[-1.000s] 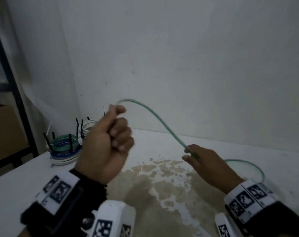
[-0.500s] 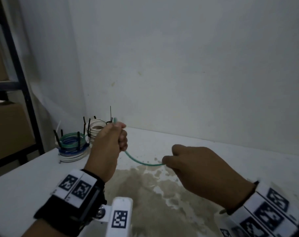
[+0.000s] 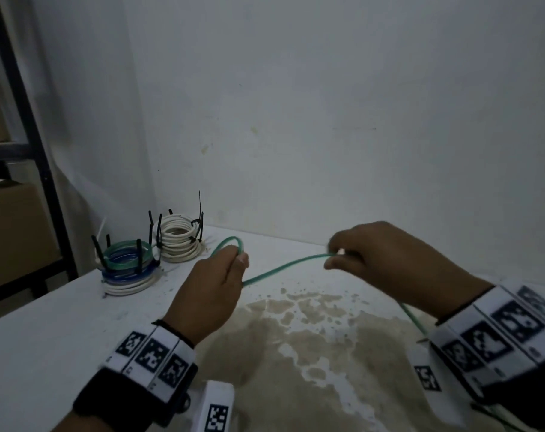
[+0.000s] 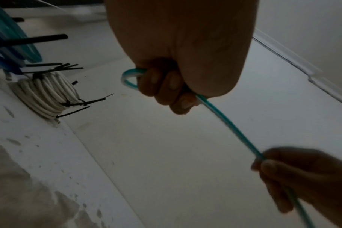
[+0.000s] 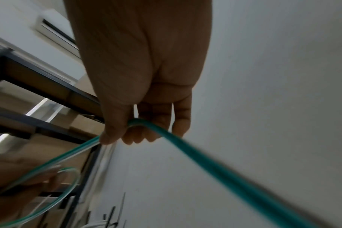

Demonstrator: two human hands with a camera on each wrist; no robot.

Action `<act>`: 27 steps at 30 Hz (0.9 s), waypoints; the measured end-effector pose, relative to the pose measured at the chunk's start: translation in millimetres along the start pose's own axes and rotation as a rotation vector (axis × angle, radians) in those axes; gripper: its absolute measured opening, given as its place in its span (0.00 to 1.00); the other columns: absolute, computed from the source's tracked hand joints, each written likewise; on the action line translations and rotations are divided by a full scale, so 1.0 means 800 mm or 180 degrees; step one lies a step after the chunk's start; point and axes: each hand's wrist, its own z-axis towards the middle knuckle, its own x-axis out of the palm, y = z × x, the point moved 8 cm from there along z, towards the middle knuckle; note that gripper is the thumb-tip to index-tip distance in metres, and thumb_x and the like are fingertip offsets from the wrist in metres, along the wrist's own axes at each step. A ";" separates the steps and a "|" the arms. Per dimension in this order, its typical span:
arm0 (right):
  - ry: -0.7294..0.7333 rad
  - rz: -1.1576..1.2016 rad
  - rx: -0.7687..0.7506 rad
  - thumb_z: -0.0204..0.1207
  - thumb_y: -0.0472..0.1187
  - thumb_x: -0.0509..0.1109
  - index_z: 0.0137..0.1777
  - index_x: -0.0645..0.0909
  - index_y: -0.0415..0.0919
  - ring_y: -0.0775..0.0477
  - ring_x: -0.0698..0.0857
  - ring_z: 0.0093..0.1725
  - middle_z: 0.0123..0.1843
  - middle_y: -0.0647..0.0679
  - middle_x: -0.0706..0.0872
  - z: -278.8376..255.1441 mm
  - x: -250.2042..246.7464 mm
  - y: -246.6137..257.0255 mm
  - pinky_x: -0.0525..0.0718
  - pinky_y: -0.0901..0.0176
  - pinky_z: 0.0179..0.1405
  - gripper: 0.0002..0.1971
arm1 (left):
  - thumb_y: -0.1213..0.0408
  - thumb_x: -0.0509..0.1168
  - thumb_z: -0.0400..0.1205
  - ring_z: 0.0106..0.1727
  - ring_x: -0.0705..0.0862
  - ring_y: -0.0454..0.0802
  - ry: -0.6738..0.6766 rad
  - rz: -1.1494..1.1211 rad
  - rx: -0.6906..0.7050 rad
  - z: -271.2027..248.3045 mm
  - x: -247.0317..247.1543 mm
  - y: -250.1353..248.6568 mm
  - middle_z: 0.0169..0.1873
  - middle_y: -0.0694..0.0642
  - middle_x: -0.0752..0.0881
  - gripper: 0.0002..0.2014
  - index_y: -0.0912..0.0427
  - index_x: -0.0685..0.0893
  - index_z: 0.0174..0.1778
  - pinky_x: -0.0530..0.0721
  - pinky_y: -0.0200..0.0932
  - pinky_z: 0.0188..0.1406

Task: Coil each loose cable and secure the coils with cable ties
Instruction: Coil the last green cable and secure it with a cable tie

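Observation:
A loose green cable [image 3: 283, 268] runs between both hands above the white table [image 3: 47, 332]. My left hand [image 3: 215, 285] grips it in a fist, and a small loop [image 3: 226, 243] sticks out above the knuckles. In the left wrist view the curled fingers [image 4: 166, 86] close round the green cable [image 4: 230, 125]. My right hand [image 3: 383, 260] pinches the cable between thumb and fingertips; in the right wrist view the thumb [image 5: 111, 132] presses the green cable [image 5: 185, 146]. The rest of the cable trails back under the right wrist.
Two stacks of finished coils with black cable ties stand at the table's far left: a green, blue and white stack [image 3: 128, 266] and a white stack [image 3: 179, 241]. A brown worn patch [image 3: 296, 338] marks the table top. A dark metal shelf [image 3: 31, 151] stands at left, a white wall behind.
The hands have drawn apart, and the cable between them now runs longer and straighter. A small loop now shows above the left fist. The right hand has moved right.

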 end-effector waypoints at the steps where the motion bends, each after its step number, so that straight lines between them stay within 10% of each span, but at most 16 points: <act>1: -0.0021 -0.0040 0.0055 0.80 0.56 0.62 0.53 0.85 0.48 0.52 0.80 0.40 0.41 0.53 0.84 0.001 -0.002 -0.012 0.80 0.55 0.43 0.15 | 0.58 0.54 0.88 0.22 0.72 0.41 0.0098 -0.0149 -0.0223 0.003 0.001 0.006 0.20 0.48 0.75 0.16 0.58 0.78 0.37 0.71 0.43 0.26; 6: -0.0276 -0.0929 0.0390 0.86 0.47 0.54 0.62 0.82 0.52 0.47 0.81 0.50 0.51 0.52 0.83 0.008 0.001 -0.057 0.71 0.54 0.49 0.15 | 0.61 0.53 0.88 0.18 0.59 0.45 0.1224 -0.1579 -0.1309 -0.009 0.040 -0.006 0.17 0.50 0.67 0.18 0.66 0.82 0.40 0.57 0.33 0.18; 11: -0.1034 -0.0037 -0.0161 0.77 0.44 0.64 0.72 0.74 0.48 0.47 0.81 0.64 0.63 0.48 0.84 -0.009 0.027 -0.015 0.67 0.35 0.70 0.22 | 0.57 0.51 0.87 0.17 0.54 0.42 0.1502 -0.2624 -0.1850 -0.016 0.067 -0.037 0.19 0.50 0.63 0.20 0.63 0.82 0.37 0.53 0.32 0.15; 18: -0.1298 0.1516 -0.0504 0.77 0.44 0.65 0.54 0.88 0.45 0.62 0.84 0.49 0.47 0.56 0.89 -0.028 0.025 0.017 0.79 0.71 0.53 0.12 | 0.59 0.53 0.83 0.16 0.55 0.40 0.1797 -0.3319 -0.2241 -0.028 0.089 -0.047 0.20 0.49 0.63 0.16 0.63 0.81 0.37 0.51 0.33 0.14; 27: -0.1126 0.1943 -0.0202 0.80 0.40 0.64 0.48 0.87 0.47 0.62 0.81 0.47 0.43 0.60 0.86 -0.022 0.033 0.007 0.75 0.75 0.48 0.09 | 0.53 0.55 0.81 0.19 0.60 0.43 0.1942 -0.3437 -0.1886 -0.038 0.099 -0.071 0.22 0.49 0.64 0.15 0.61 0.80 0.40 0.61 0.35 0.19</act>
